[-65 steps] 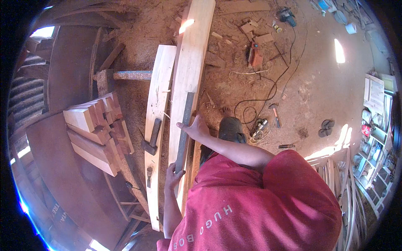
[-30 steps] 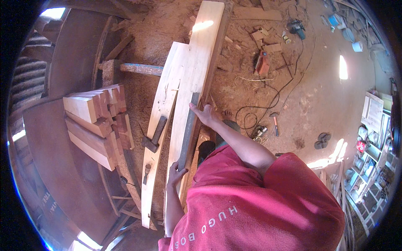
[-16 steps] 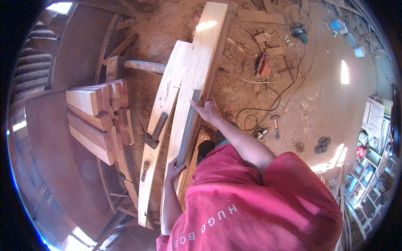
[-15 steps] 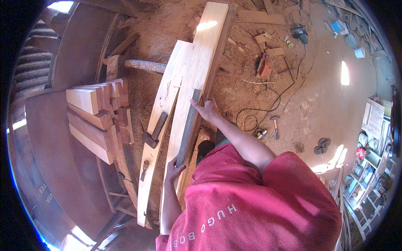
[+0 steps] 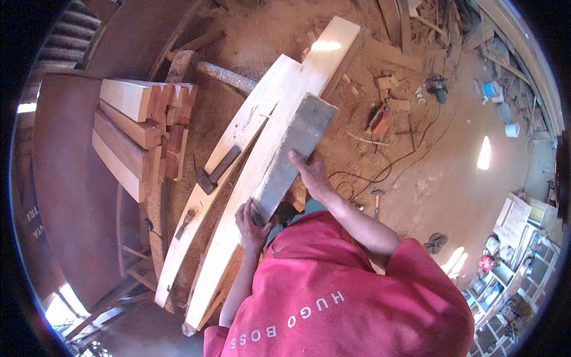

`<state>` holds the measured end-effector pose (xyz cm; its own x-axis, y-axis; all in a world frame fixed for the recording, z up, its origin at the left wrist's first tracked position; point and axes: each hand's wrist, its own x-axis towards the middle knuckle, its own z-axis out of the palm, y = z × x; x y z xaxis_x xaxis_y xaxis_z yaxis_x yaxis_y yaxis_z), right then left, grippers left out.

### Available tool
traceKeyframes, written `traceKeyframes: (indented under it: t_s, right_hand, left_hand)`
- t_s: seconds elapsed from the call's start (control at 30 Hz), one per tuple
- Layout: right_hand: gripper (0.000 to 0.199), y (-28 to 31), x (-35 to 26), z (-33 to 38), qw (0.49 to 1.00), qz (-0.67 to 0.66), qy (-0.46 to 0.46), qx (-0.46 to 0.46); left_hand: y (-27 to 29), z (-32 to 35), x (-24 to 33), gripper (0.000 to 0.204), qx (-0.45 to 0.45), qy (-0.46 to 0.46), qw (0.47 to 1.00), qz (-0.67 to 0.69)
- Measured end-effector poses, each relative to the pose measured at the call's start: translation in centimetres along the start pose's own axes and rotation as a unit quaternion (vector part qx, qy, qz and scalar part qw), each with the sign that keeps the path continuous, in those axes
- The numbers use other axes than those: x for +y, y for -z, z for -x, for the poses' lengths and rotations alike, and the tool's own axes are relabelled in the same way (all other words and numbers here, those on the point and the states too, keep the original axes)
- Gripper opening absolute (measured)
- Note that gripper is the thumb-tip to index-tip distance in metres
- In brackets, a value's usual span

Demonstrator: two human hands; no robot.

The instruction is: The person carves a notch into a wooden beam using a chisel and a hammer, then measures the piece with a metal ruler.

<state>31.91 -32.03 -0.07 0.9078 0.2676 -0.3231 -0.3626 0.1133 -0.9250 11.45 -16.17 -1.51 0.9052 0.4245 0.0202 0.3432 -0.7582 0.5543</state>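
Observation:
A grey rectangular slab (image 5: 303, 128) lies slantwise along a thick pale timber beam (image 5: 333, 50), its broad face turned upward. My left hand (image 5: 253, 226) grips the slab's near end, fingers on the beam side and thumb on the right. Farther along, my right hand (image 5: 314, 177) holds the slab's right edge, with the thumb on its face. Left of the beam, a pale plank (image 5: 253, 104) carries a dark hammer (image 5: 208, 180) and, nearer me, a small chisel-like tool (image 5: 186, 221).
Stacked timber pieces (image 5: 140, 137) stand at the left beside a brown panel (image 5: 65, 154). On the dusty floor at the right are an orange power tool (image 5: 378, 122), a dark power tool (image 5: 437, 86) with a trailing cord, a claw hammer (image 5: 376, 201) and wood scraps.
The grey slab has tipped from its narrow edge to show its broad face. Both my hands have shifted their hold on it. The whole view has swung slightly.

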Motion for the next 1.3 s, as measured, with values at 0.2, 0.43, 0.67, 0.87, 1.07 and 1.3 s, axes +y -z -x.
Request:
traceKeyframes:
  t_s: [0.2, 0.43, 0.67, 0.87, 1.07, 1.3]
  right_hand:
    - [0.032, 2.7, -4.8, -1.4, 0.977, 0.126, 0.158, -0.070]
    - [0.026, 7.5, -7.4, -0.4, 0.922, 0.325, 0.200, -0.070]
    - [0.032, 12.5, -7.6, -1.7, 0.922, 0.306, 0.237, 0.022]
    - [0.043, 13.6, -11.7, -2.8, 0.941, 0.171, 0.256, 0.143]
    - [0.060, 10.4, -18.4, -4.2, 0.940, 0.058, 0.273, 0.197]
    - [0.051, 2.5, -18.4, -5.0, 0.693, 0.594, 0.219, -0.346]
  left_hand:
    - [-2.0, -2.8, -4.1, 0.089, -0.036, 0.002, 0.999, -0.005]
    - [-0.3, -2.8, -5.7, 0.122, -0.175, 0.218, 0.944, -0.177]
    - [-1.7, -2.0, -7.8, 0.114, -0.124, 0.161, 0.949, -0.240]
    - [-1.6, -1.0, -7.4, 0.116, -0.122, 0.161, 0.952, -0.230]
    - [-1.2, -1.2, -7.2, 0.106, -0.157, 0.192, 0.953, -0.171]
    - [-2.3, 1.6, -9.0, 0.090, -0.029, 0.200, 0.978, -0.060]
